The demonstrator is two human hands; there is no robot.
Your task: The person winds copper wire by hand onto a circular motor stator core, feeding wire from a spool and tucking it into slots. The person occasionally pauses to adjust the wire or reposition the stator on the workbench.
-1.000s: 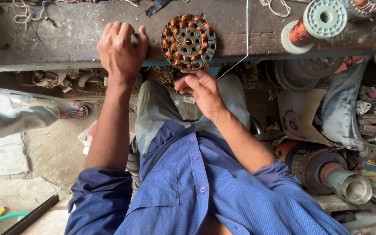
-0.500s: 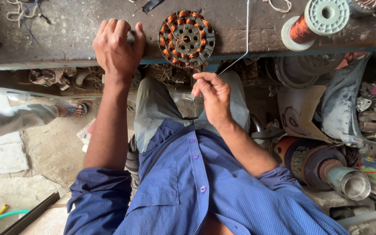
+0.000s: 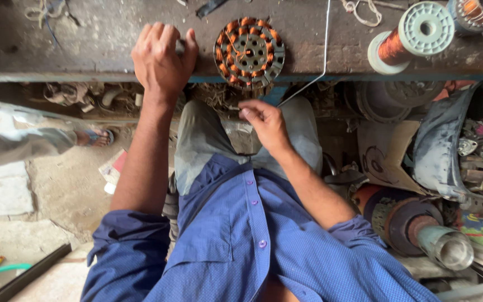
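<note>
The grimy grey wooden workbench [image 3: 85, 39] carried a round metal stator wound with copper-orange coils [image 3: 249, 53] at its front edge, with a pale green plastic spool of copper wire [image 3: 415, 36] well to the right. The left hand [image 3: 163, 61] was clenched on a small handle-like part just beside the stator. The right hand [image 3: 264, 123], below the bench edge, pinched a thin wire [image 3: 324, 50] running up over the bench.

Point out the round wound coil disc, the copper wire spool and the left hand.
wound coil disc [image 3: 249, 53], head view, on its metal centre.
copper wire spool [image 3: 425, 28], head view, on its pale end flange.
left hand [image 3: 162, 59], head view, on its back.
</note>
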